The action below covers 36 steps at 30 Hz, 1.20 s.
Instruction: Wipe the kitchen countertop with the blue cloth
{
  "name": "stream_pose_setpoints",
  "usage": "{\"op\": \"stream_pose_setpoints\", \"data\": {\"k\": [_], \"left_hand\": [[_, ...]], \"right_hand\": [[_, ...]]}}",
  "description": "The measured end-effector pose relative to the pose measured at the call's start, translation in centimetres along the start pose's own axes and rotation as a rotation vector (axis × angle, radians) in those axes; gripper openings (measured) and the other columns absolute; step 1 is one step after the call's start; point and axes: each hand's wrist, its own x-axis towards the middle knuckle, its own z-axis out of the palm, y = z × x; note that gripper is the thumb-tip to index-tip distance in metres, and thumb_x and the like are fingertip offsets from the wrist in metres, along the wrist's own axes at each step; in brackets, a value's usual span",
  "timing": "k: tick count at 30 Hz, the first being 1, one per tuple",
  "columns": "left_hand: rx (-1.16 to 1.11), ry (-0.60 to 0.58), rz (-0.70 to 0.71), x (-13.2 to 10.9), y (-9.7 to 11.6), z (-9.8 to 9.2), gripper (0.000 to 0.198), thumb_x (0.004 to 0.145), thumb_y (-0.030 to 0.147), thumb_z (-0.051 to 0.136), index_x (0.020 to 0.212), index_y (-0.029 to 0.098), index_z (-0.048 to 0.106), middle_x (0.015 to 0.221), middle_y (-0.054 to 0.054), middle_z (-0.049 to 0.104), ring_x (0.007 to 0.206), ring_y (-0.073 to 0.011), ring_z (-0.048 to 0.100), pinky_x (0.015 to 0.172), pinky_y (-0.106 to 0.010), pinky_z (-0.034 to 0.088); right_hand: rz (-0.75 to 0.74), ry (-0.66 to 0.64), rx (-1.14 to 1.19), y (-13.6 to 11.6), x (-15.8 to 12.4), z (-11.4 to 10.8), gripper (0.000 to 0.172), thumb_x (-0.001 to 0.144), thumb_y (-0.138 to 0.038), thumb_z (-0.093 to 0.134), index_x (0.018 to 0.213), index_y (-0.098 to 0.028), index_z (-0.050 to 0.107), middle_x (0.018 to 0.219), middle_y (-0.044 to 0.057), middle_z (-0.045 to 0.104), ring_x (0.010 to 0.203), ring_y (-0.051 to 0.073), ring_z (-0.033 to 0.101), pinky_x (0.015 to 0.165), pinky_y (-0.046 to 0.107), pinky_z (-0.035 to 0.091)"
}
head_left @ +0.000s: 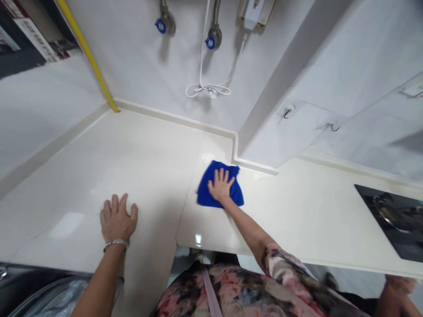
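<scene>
A blue cloth (206, 191) lies flat on the cream countertop (132, 167), close to the inner corner of the wall. My right hand (220, 185) presses down on the cloth with its fingers spread flat. Resting palm-down on the bare counter further left is my left hand (117, 218), fingers stretched out, a silver bangle at the wrist. It holds nothing.
A black glass hob (393, 220) is set into the counter at the far right. On the white wall behind hang two pipes with blue valves (161, 25), a coiled white cable (208, 90) and small hooks (287, 112). A yellow pipe (87, 55) runs down the left corner.
</scene>
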Motion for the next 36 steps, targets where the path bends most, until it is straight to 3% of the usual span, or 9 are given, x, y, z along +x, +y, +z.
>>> {"op": "stream_pose_setpoints", "data": {"k": [3,6,11,15,18,21,23,27,36], "left_hand": [[0.015,-0.025,-0.015,0.2,0.0,-0.3,0.073,0.102,0.05,0.034,0.16,0.009,0.05,0.173,-0.023,0.036,0.165,-0.0411,0.021,0.132,-0.063,0.022],[0.027,-0.045,-0.003,0.4,-0.3,-0.3,0.075,0.1,0.05,0.035,0.161,0.008,0.049,0.173,-0.024,0.034,0.164,-0.0431,0.021,0.131,-0.065,0.023],[0.004,0.009,0.052,0.3,-0.8,0.5,0.074,0.102,0.053,0.032,0.163,0.015,0.046,0.176,-0.017,0.031,0.163,-0.0449,0.023,0.131,-0.068,0.023],[-0.008,0.058,0.06,-0.2,-0.2,0.8,0.072,0.104,0.052,0.032,0.162,0.012,0.048,0.176,-0.018,0.032,0.163,-0.0444,0.024,0.132,-0.066,0.022],[-0.017,0.059,0.026,-0.5,0.3,0.7,0.071,0.104,0.049,0.033,0.16,0.01,0.049,0.175,-0.019,0.033,0.164,-0.0423,0.021,0.133,-0.063,0.019],[-0.021,0.036,-0.01,-0.5,0.4,0.5,0.071,0.104,0.051,0.032,0.161,0.013,0.049,0.175,-0.016,0.033,0.166,-0.0385,0.018,0.135,-0.059,0.017],[-0.023,0.024,-0.021,-0.5,0.2,0.4,0.071,0.104,0.053,0.032,0.161,0.013,0.049,0.175,-0.016,0.034,0.166,-0.0378,0.017,0.135,-0.059,0.016],[-0.031,0.02,-0.01,-0.6,-0.1,0.3,0.068,0.105,0.051,0.035,0.162,0.016,0.048,0.177,-0.014,0.031,0.166,-0.0379,0.016,0.135,-0.06,0.017],[0.028,-0.04,-0.024,-0.6,-1.1,0.6,0.067,0.104,0.048,0.038,0.165,0.019,0.044,0.178,-0.012,0.03,0.167,-0.0356,0.013,0.135,-0.06,0.017]], "right_hand": [[-0.321,-0.082,0.008,-6.0,-2.4,0.4,0.074,0.109,-0.051,0.047,0.17,-0.013,0.029,0.179,0.018,0.016,0.164,0.047,0.007,0.124,0.082,0.004],[-0.566,-0.147,0.024,-7.0,-6.7,0.1,0.072,0.109,-0.055,0.044,0.171,-0.019,0.031,0.179,0.014,0.016,0.166,0.042,0.006,0.128,0.079,0.006],[-0.782,-0.249,0.055,1.9,-13.9,-1.3,0.067,0.108,-0.06,0.04,0.17,-0.039,0.029,0.178,-0.004,0.022,0.167,0.028,0.014,0.135,0.067,0.009],[-0.531,-0.18,-0.037,11.5,-15.4,-2.4,0.068,0.103,-0.053,0.048,0.169,-0.041,0.033,0.176,-0.001,0.029,0.165,0.029,0.023,0.134,0.066,0.015],[-0.198,0.006,-0.107,14.1,-12.9,-2.0,0.068,0.104,-0.041,0.043,0.17,-0.029,0.035,0.174,0.009,0.033,0.163,0.036,0.027,0.129,0.074,0.018],[0.098,0.125,-0.144,11.2,-9.2,-0.5,0.068,0.103,-0.036,0.04,0.169,-0.023,0.037,0.173,0.016,0.035,0.162,0.042,0.026,0.126,0.078,0.019],[0.012,0.096,-0.144,7.7,-6.6,0.3,0.07,0.101,-0.035,0.045,0.168,-0.014,0.039,0.173,0.02,0.032,0.163,0.045,0.021,0.128,0.076,0.015],[-0.492,-0.067,-0.058,2.6,0.3,0.0,0.071,0.101,-0.044,0.05,0.166,-0.019,0.042,0.177,0.01,0.029,0.166,0.036,0.016,0.134,0.064,0.003],[0.054,0.026,-0.108,-1.0,18.6,-0.8,0.073,0.11,-0.043,0.035,0.17,-0.004,0.024,0.178,0.02,0.018,0.164,0.041,0.012,0.13,0.069,0.006]]}}
